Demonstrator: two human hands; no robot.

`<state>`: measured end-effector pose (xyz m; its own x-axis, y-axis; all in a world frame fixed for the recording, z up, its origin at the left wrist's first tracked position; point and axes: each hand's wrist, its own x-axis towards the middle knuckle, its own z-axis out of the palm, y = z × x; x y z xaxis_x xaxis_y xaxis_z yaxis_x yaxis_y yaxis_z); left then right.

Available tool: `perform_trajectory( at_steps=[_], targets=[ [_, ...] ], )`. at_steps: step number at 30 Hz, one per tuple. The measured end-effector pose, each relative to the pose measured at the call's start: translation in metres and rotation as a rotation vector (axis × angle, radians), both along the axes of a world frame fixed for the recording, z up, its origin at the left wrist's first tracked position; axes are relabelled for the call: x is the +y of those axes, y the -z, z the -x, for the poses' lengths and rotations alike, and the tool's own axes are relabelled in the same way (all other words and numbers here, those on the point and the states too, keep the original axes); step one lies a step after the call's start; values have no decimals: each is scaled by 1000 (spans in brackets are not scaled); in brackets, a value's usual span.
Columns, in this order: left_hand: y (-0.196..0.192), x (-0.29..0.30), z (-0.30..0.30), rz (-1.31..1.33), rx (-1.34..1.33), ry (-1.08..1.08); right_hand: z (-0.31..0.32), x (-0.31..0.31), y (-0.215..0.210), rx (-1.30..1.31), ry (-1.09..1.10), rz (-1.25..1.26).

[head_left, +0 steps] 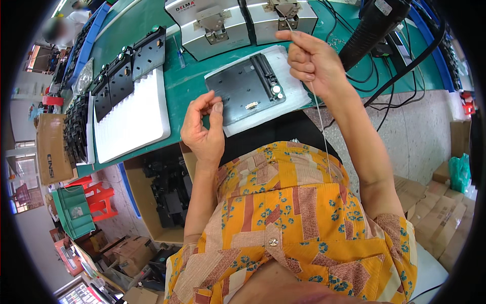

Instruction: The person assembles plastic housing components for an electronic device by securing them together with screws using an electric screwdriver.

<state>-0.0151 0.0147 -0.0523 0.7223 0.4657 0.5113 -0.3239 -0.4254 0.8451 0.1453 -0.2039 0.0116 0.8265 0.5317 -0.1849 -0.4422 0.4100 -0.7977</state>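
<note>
At the far left, a brown cardboard box (50, 152) stands beside the green bench (177, 91). Next, flat black plastic panels (121, 81) lean in a row over a white ribbed sheet (136, 116). The left hand (203, 126) has a released grip, fingers loosely curled beside the left edge of a black rectangular plastic unit (238, 88), which lies on a thin white foam sheet (296, 88); contact is unclear. Behind it stand silver metal machines (234, 35). The right hand (316, 63), raised beyond the unit's right side, has its grip clenched on a thin pale cord (320, 119). Farther right slants a tapered black tube (367, 33).
</note>
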Motion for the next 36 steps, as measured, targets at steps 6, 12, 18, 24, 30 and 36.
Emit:
perform_trajectory(
  at_steps=[6, 12, 18, 24, 30, 36],
  targets=[
    [2, -1, -1, 21, -18, 10, 5, -9, 0, 32, -35, 36],
    [1, 1, 2, -28, 8, 20, 5, -1, 5, -6, 16, -44],
    [2, 1, 2, -56, 20, 26, 12, -8, 1, 6, 21, 29],
    [1, 0, 5, -67, 26, 23, 33, -22, -8, 53, -36, 163],
    [-1, -1, 5, -104, 22, 14, 38, -25, -7, 54, -18, 139],
    [-1, -2, 4, -85, 34, 23, -8, 5, 6, 42, 55, 13]
  ],
)
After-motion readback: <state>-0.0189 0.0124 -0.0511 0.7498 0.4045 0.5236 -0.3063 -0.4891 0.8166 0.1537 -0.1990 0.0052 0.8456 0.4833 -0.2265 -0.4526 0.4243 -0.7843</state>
